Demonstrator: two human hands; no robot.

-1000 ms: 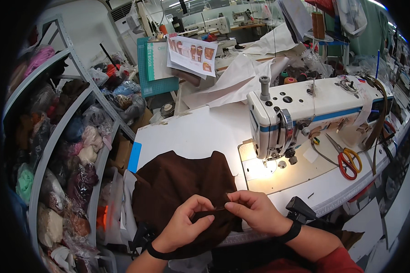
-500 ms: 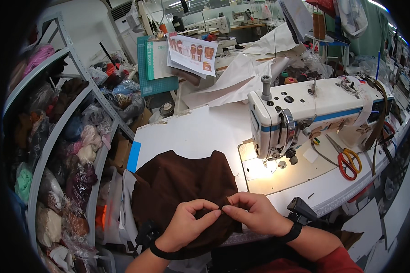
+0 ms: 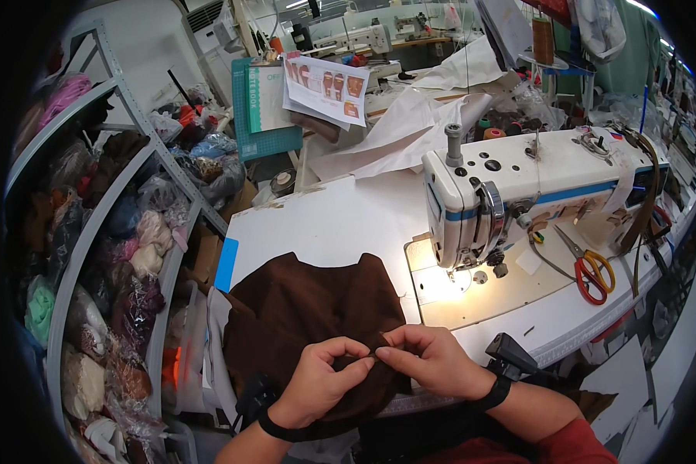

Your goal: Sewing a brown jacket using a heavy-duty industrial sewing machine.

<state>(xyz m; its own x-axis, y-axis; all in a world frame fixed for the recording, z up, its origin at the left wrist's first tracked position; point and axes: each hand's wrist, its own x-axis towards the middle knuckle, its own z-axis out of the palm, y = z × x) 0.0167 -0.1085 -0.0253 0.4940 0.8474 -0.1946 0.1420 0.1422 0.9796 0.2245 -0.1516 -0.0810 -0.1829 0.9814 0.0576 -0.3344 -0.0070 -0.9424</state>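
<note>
A piece of dark brown fabric (image 3: 309,301) lies over the front edge of the white sewing table (image 3: 325,220), its near part hanging toward me. My left hand (image 3: 329,379) pinches the fabric's right side between thumb and forefinger. Thumb to thumb with it, my right hand (image 3: 425,359) pinches the same edge, and a small corner of cloth stands up by its forefinger. The exact bit of cloth between the fingertips is hidden. To the right stands a white and blue sewing machine (image 3: 549,182), its lamp lighting the metal bed plate (image 3: 479,301).
Scissors with red and yellow handles (image 3: 593,274) lie beside the machine. At left, a grey metal shelf (image 3: 93,232) holds bagged materials. Behind the table are white sheet material (image 3: 402,143), a green cutting mat (image 3: 267,143) and printed papers (image 3: 325,89).
Both hands keep their pinch on the brown fabric in nearly the same place. My view has shifted very slightly; nothing was let go.
</note>
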